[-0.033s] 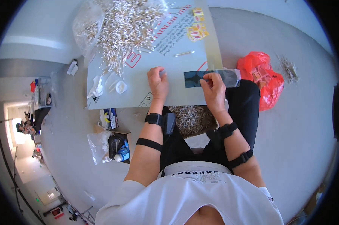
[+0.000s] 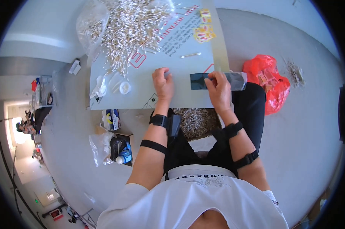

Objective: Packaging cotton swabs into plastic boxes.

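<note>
My right hand (image 2: pixel 219 89) is closed in a pinch on a dark, see-through film strip (image 2: pixel 198 81) with rounded shapes on it. The strip lies across the table's right edge, and its paler end reaches out over my right thigh. Over the middle of the table, my left hand (image 2: pixel 163 84) is loosely curled, its thumb apart from the fingers and nothing visible between them. A single cotton swab, or a few side by side (image 2: pixel 191 55), lies above the strip. Left of my left hand stand a small round white container (image 2: pixel 124 87) and a crumpled white piece (image 2: pixel 99 87).
A big heap of cotton swabs (image 2: pixel 132 32) spills from a clear bag (image 2: pixel 91 24) at the far left. Small yellow packets (image 2: pixel 204 33) lie at the far right edge. More swabs fill a box (image 2: pixel 193 121) below the table. A red plastic bag (image 2: pixel 271 93) sits on the right.
The whole view has shifted slightly. Both hands keep nearly the same pose, and the film strip stays in my right hand.
</note>
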`<state>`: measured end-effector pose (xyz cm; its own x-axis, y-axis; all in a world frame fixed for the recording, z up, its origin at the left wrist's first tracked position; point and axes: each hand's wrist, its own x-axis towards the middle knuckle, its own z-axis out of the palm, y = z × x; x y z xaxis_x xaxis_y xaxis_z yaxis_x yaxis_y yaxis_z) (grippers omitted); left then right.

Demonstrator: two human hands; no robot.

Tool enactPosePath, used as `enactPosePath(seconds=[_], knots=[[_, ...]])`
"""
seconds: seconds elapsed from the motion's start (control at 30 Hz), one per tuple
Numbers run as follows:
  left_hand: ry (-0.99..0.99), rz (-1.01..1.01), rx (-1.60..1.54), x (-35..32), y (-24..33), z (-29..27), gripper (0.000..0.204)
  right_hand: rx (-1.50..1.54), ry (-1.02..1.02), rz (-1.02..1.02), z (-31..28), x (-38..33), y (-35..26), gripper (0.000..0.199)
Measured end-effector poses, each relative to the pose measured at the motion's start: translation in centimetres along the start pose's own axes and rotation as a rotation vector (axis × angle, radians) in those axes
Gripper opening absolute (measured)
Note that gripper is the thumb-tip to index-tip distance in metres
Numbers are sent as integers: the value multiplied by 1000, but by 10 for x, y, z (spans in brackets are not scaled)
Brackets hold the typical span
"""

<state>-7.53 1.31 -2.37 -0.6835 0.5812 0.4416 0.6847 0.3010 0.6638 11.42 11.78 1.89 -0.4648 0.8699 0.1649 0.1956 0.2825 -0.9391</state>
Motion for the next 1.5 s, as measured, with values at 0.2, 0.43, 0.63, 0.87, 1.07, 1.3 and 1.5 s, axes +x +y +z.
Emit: enactPosePath(seconds=[0.2, 0.43, 0.63, 0.87, 1.07, 1.3, 1.5], knots=[[104, -31, 48, -6, 6, 10, 30, -363, 44, -262, 45, 76, 24, 15], [67, -108, -82, 7, -1, 6, 30, -489, -152, -393, 65, 60, 23, 11], [117, -12, 225, 79, -47, -12, 30, -375, -221, -434, 58, 34, 11, 11], [-155, -4, 425, 125, -56, -20, 18, -379, -252, -407, 56, 37, 9, 15], [-156, 182, 292, 72, -26, 17, 18, -351, -218, -344, 56, 37, 8, 29], [36, -179, 450, 111, -24, 5, 51, -373, -233, -329, 56, 37, 4, 35], [-223, -426, 567, 140, -19, 13, 28, -412, -239, -311, 56, 34, 5, 40]])
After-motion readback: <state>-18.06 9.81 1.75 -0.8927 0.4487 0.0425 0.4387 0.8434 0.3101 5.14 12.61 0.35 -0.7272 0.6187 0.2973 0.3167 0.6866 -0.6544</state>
